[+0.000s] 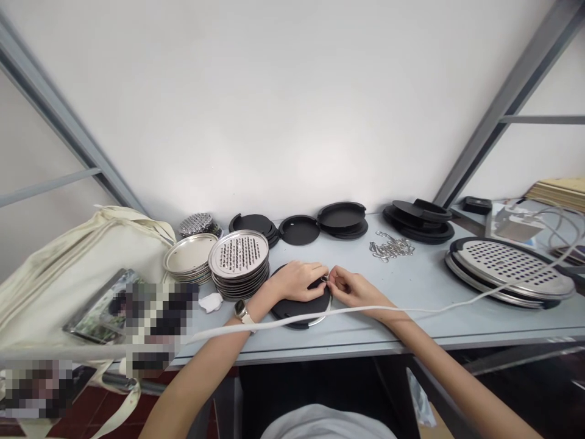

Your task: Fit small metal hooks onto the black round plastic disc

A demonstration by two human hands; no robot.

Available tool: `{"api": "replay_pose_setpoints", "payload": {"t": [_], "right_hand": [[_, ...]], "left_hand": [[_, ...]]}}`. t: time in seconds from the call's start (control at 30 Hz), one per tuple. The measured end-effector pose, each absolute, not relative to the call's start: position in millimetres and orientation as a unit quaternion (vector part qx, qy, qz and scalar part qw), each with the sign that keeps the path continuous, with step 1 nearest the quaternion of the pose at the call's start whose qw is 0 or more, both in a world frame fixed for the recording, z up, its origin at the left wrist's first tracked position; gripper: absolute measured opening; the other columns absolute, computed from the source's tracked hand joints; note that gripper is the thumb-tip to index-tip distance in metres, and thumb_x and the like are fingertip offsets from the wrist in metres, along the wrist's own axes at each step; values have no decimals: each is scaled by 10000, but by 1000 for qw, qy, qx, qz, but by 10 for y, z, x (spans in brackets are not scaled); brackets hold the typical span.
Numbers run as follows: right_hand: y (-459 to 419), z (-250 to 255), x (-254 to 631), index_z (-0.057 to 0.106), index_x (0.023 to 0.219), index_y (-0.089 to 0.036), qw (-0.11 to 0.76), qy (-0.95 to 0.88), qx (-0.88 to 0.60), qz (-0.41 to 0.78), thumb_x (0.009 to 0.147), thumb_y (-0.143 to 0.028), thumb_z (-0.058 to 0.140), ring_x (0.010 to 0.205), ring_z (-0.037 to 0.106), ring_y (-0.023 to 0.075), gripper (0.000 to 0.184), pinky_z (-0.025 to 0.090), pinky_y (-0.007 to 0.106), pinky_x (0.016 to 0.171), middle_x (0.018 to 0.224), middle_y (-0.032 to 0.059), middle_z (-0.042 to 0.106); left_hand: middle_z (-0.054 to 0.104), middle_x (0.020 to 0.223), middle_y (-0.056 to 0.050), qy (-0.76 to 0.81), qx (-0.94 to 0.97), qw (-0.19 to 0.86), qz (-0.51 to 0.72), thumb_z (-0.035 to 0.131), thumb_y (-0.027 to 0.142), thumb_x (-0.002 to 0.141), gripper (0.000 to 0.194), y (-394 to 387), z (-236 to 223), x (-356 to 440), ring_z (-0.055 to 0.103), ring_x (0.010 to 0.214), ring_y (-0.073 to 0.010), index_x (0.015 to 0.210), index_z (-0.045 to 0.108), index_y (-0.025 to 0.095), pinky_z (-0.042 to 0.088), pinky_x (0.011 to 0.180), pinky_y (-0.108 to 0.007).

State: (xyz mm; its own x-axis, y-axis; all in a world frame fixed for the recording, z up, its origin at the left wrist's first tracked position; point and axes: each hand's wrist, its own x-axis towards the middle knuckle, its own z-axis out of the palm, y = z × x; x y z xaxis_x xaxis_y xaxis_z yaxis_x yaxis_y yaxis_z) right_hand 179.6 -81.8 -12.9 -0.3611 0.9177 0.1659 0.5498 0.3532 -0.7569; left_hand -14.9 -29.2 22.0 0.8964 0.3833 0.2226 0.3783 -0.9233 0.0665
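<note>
A round black disc with a thin metal rim lies at the front middle of the table. My left hand rests across it, its fingers bent over the right edge and gripping it. At that same edge, my right hand is closed in a pinch on a small metal hook, which is mostly hidden by the fingertips. Left of my hands stands a stack of round metal grater plates. Beyond them to the right lies a loose pile of small metal hooks.
Plain metal plates and black round trays line the back. Larger grater discs are stacked right. A white cable crosses in front of my forearms. A cream bag stands left; a white scrap lies near the plates.
</note>
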Motion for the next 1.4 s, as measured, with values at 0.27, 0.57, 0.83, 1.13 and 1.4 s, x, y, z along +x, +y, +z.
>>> {"api": "replay_pose_setpoints", "payload": {"t": [0.27, 0.57, 0.83, 1.13, 1.4], "right_hand": [[-812, -138, 1786, 366, 783, -222, 283, -798, -481, 228, 922, -325, 377, 514, 404, 105, 173, 319, 227, 524, 613, -63, 449], [-832, -124, 1778, 370, 796, -225, 271, -819, -484, 145, 940, -285, 343, 555, 446, 131, 158, 336, 243, 549, 650, -31, 481], [-847, -99, 1789, 405, 866, -220, 251, -828, -472, 172, 951, -283, 323, 587, 498, 140, 134, 366, 249, 578, 708, -7, 545], [-871, -46, 1776, 420, 782, -216, 273, -821, -477, 154, 929, -295, 372, 556, 450, 129, 174, 348, 242, 548, 654, -19, 511], [-849, -79, 1801, 474, 776, -208, 287, -822, -477, 123, 930, -298, 362, 551, 454, 138, 211, 341, 252, 550, 630, -6, 506]], "left_hand": [[603, 865, -28, 209, 969, 17, 129, 361, 251, 950, 199, -256, 184, -148, 563, 749, -146, 881, 532, 174, 369, 636, -260], [529, 790, 3, 226, 941, 147, 207, 430, 279, 930, 168, -261, 175, -123, 484, 654, -107, 867, 550, 181, 375, 626, -224], [520, 849, -16, 233, 905, 243, 260, 416, 280, 936, 189, -221, 146, -102, 510, 728, -117, 876, 562, 175, 406, 700, -233], [520, 826, -23, 243, 894, 247, 285, 365, 272, 950, 216, -219, 184, -96, 499, 785, -136, 836, 517, 168, 409, 756, -257], [520, 858, -21, 226, 908, 258, 240, 413, 309, 938, 226, -281, 211, -100, 482, 706, -110, 914, 593, 175, 406, 679, -228]]}}
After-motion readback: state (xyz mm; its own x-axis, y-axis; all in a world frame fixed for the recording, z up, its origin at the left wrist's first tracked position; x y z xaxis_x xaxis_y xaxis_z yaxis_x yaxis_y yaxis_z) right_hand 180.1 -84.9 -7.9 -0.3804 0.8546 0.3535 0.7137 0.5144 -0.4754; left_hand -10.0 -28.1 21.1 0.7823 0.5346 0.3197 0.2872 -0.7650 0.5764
